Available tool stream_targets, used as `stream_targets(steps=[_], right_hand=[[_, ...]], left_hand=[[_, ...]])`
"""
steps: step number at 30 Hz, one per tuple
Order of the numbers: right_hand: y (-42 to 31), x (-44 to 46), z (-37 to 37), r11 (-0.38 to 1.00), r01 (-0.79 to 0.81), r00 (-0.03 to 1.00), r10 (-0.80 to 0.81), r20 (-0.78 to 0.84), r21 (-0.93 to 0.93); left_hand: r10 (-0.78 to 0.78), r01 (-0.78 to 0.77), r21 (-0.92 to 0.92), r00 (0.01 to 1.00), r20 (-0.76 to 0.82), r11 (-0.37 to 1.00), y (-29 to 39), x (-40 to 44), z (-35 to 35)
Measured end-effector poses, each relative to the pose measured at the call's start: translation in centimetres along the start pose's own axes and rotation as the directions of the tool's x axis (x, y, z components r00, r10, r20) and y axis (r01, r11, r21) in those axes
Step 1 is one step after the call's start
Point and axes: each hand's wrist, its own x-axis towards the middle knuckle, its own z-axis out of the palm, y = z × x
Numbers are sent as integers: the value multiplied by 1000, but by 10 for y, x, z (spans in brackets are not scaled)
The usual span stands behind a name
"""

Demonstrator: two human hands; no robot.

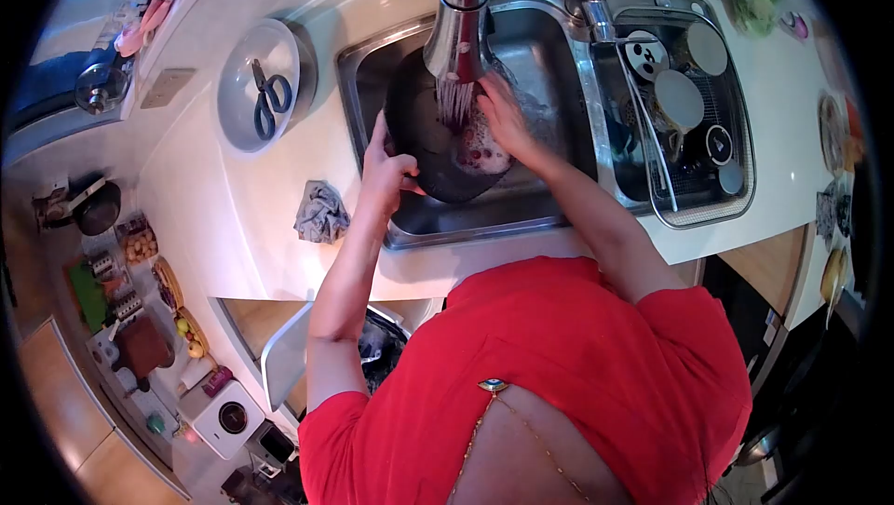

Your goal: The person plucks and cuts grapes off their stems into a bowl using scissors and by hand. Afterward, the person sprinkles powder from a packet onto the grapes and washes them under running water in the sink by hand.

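Note:
A dark round pan (430,147) is held tilted over the left sink basin (549,49). My left hand (386,173) is closed on its left rim. Water streams into it from the shiny faucet (461,16) above, and white foam (484,153) lies in its right part. My right hand (506,114) reaches over the right side of the pan, fingers stretched toward the water and touching the inner surface. The faucet and the stream partly hide these fingertips, and I see no sponge or cloth in them.
Left of the sink, scissors (270,100) lie in a white bowl (228,95), with a crumpled grey cloth (321,212) nearer me. The right basin holds a drying rack (712,216) with cups (678,100) and long utensils. A second tap (596,16) stands between the basins.

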Motion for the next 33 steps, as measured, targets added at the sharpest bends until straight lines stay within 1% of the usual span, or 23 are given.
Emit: stream_targets(steps=[3, 4, 6, 7, 9, 11, 12, 15, 17, 18, 19, 20, 21, 22, 23, 24, 25, 26, 29, 30, 32, 33], right_hand=[[-1, 7, 10, 999, 23, 999, -23, -22, 28], [-2, 7, 13, 999, 26, 999, -26, -21, 33], [-5, 4, 20, 998, 43, 996, -39, -76, 50], [-5, 5, 23, 997, 45, 997, -41, -71, 57], [0, 10, 23, 999, -2, 995, 6, -102, 37], [9, 23, 18, 999, -7, 997, 11, -77, 47], [10, 30, 15, 1000, 10, 996, -8, -93, 19], [8, 49, 3, 998, 65, 992, -67, -109, -26], [2, 55, 2, 998, -54, 993, 55, -103, 13], [-3, 53, 5, 999, -53, 993, 54, -105, 11], [-7, 48, 11, 990, -129, 985, 135, -111, 54], [-7, 46, 17, 983, -168, 978, 176, -112, 77], [-6, 44, 23, 974, -206, 970, 216, -113, 99], [4, 40, 35, 936, -300, 949, 312, -42, 185], [21, 36, 51, 914, -328, 941, 338, 0, 238], [23, 37, 60, 888, -359, 931, 363, 41, 287], [25, 35, 64, 885, -360, 931, 363, 46, 294], [27, 30, 68, 841, -428, 900, 430, 72, 332], [7, 24, 53, 846, -482, 876, 473, 98, 228], [-2, 18, 44, 877, -418, 907, 417, 57, 238], [-8, 3, 33, 905, -352, 933, 360, 9, 240], [-6, -8, 32, 876, -361, 927, 375, 19, 319]], left_hand=[[20, -21, -11, 1000, -21, 1000, 9, -7, 2], [42, -43, -19, 998, -56, 999, 9, -10, 3], [63, -66, -25, 993, -105, 998, 10, -12, 2], [73, -74, -6, 993, -90, 997, 11, -10, 2], [80, -79, 12, 994, -73, 997, 10, -2, 4], [139, -140, -8, 987, -75, 990, 9, 12, 7], [156, -159, -46, 985, -72, 986, 13, 17, 11], [142, -146, -43, 987, -81, 988, 25, 28, 16], [135, -137, -37, 989, -66, 990, 28, 32, 15], [132, -133, -16, 989, -73, 991, 30, 33, 14], [128, -128, 6, 988, -80, 992, 31, 34, 12], [128, -128, 6, 989, -78, 992, 33, 35, 8], [68, -67, 12, 991, -111, 998, 35, 35, 2], [6, -4, 16, 989, -146, 1000, 37, 34, -2], [3, -1, 19, 988, -152, 1000, 39, 32, -5], [5, -1, 30, 993, -119, 1000, 44, 29, -6], [6, -2, 39, 996, -87, 999, 46, 26, -8], [4, 0, 41, 995, -95, 999, 45, 24, -10], [-1, 4, 22, 994, -113, 1000, 38, 21, -8], [-28, 31, 28, 995, -97, 999, 35, 19, -7], [-54, 56, 34, 996, -72, 998, 31, 10, -1], [-86, 88, 31, 994, -64, 996, 29, 3, 3]])
